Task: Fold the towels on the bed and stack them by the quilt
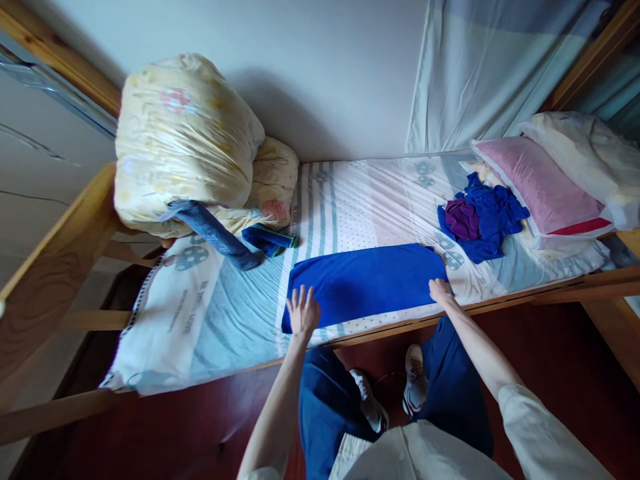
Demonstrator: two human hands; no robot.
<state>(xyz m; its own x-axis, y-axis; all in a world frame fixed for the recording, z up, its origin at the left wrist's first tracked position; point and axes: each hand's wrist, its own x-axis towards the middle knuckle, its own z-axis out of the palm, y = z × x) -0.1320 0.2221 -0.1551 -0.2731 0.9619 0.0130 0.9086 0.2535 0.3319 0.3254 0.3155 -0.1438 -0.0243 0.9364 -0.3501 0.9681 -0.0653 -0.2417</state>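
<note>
Past pale shirt (420,455), leaning toward blue cloth (367,283) flat on the bed (360,207), probably there for easy reach, with left hand (303,312) splayed over one end, right hand (440,291) closed at the other.

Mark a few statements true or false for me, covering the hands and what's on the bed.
1. The blue cloth lies flat on the bed. True.
2. Both hands are at the cloth's right end. False: the left hand is at its left end, fingers spread.
3. The right hand has its fingers curled. True.
4. Nothing purple is in sight. False: a purple cloth lies with the rumpled blue pile.
</note>
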